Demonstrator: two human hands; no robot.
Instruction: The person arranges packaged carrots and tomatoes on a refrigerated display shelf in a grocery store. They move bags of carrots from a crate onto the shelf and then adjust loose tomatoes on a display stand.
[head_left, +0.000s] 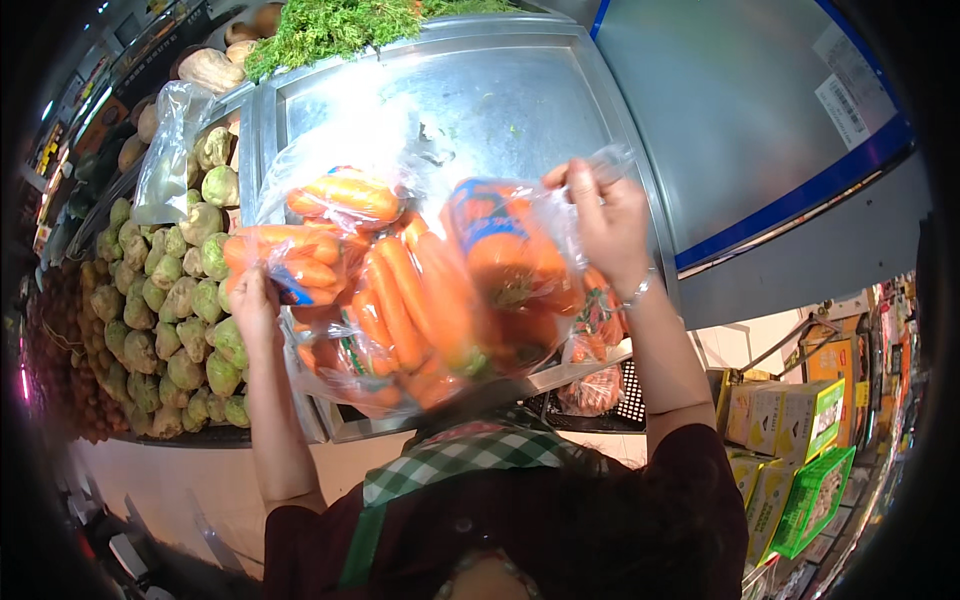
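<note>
My right hand (611, 217) pinches the gathered plastic neck of a clear bag of carrots (517, 259) with blue and red print. That bag is tilted over the other carrots and blurred along its lower side. At the left, my left hand (255, 300) has its fingers closed on the plastic of a smaller carrot bag (289, 259). Between the hands lie long carrots (397, 300) under clear film. Another bagged bundle of carrots (349, 196) rests behind them on the metal display tray (525, 90). Part of a further carrot bag (596, 322) shows beneath my right wrist.
Green knobbly root vegetables (172, 322) are heaped at the left, with a clear plastic bag (169, 157) hanging over them. Leafy greens (337, 34) border the tray's far side. A black crate (634, 397) sits below; cartons (795, 420) and a green basket (814, 502) stand right.
</note>
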